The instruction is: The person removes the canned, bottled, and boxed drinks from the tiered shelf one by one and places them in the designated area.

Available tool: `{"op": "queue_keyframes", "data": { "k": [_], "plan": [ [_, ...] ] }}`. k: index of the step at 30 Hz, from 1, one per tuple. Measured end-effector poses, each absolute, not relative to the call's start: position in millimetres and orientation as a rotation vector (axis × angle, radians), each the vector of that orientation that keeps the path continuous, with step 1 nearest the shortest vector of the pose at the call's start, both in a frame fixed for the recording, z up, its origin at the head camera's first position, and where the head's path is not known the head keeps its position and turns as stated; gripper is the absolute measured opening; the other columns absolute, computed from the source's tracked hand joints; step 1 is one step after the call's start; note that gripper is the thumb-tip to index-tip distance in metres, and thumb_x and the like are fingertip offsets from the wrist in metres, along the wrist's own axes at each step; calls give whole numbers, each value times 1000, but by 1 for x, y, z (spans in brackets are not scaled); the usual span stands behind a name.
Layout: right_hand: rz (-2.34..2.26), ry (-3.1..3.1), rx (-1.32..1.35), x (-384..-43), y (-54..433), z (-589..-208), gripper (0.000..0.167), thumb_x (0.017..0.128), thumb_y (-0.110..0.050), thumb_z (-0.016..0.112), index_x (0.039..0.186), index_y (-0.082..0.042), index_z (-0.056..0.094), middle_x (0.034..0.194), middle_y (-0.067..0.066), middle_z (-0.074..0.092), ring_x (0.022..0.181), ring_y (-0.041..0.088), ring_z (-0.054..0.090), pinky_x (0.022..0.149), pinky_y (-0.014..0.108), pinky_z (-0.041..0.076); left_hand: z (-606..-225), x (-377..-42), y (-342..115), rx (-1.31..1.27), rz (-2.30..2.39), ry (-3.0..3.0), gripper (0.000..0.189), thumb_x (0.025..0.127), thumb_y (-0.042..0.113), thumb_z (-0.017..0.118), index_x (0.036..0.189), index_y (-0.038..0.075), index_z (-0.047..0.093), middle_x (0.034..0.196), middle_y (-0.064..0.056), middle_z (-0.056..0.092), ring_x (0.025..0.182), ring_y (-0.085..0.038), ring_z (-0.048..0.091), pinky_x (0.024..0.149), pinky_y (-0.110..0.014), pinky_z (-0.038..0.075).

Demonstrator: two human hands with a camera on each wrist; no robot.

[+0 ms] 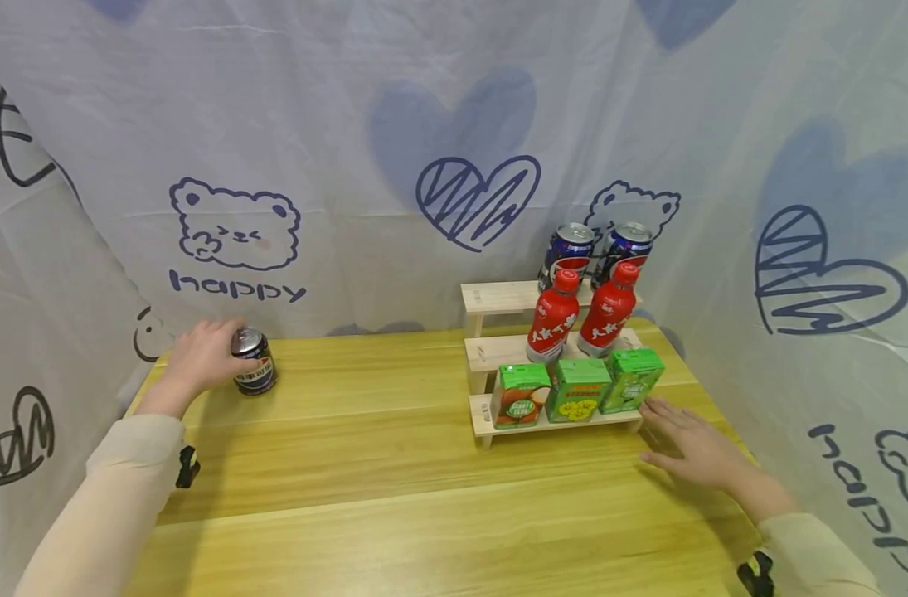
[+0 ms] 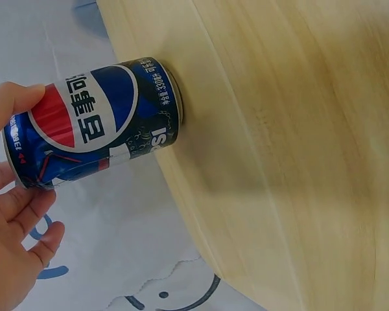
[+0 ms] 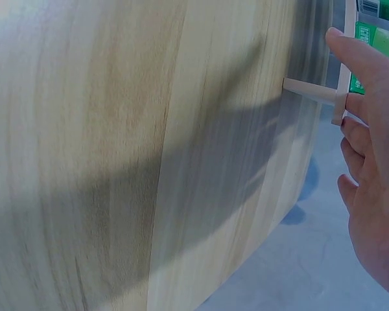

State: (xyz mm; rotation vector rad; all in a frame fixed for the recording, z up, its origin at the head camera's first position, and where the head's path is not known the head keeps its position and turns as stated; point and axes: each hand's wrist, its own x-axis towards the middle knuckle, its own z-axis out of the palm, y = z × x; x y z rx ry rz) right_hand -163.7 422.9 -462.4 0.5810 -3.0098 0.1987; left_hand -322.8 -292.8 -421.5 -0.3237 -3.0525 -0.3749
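At the back left of the table, my left hand (image 1: 209, 356) grips a dark blue cola can (image 1: 256, 373) near its top. The can is upright, and its red, white and blue round logo shows in the left wrist view, with the thumb on one side and fingertips on the other. My right hand (image 1: 696, 444) is beside the front right corner of a three-step wooden rack (image 1: 491, 352), its fingers fairly straight and holding nothing. Fingertips (image 3: 355, 133) lie right at the end of the lowest step. The nearest thing on that step is a green juice box (image 1: 633, 381).
Two more juice boxes, one red and green (image 1: 521, 398) and one green and yellow (image 1: 579, 391), share the lowest step. Two red bottles (image 1: 553, 319) occupy the middle step, two blue cans (image 1: 569, 249) the top. A patterned curtain (image 1: 334, 166) hangs around the wooden table (image 1: 364, 464).
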Motion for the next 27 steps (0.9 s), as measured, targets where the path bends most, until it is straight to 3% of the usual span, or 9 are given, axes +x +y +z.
{"op": "queue_keyframes", "data": {
  "k": [12, 21, 27],
  "plan": [
    [229, -3042, 542, -166, 424, -467, 75, 89, -47, 65, 143, 0, 45, 151, 26, 38, 137, 46, 37, 110, 59, 29, -432, -324, -298, -312, -511, -3027, 80, 85, 42, 71, 141, -5, 40, 132, -36, 48, 117, -52, 40, 96, -68, 32],
    [217, -3015, 559, -167, 422, -463, 73, 88, -45, 67, 140, 2, 49, 148, 26, 42, 135, 46, 41, 107, 61, 31, -417, -316, -286, -347, -411, -3069, 93, 88, 58, 61, 151, 0, 26, 149, -34, 30, 134, -57, 23, 105, -75, 18],
    [191, -3048, 542, -165, 421, -461, 74, 88, -47, 66, 141, 2, 47, 149, 26, 40, 136, 46, 39, 109, 60, 30, -402, -310, -263, -389, -430, -2983, 86, 90, 54, 60, 151, 3, 29, 152, -29, 30, 137, -53, 23, 109, -70, 19]
  ]
}}
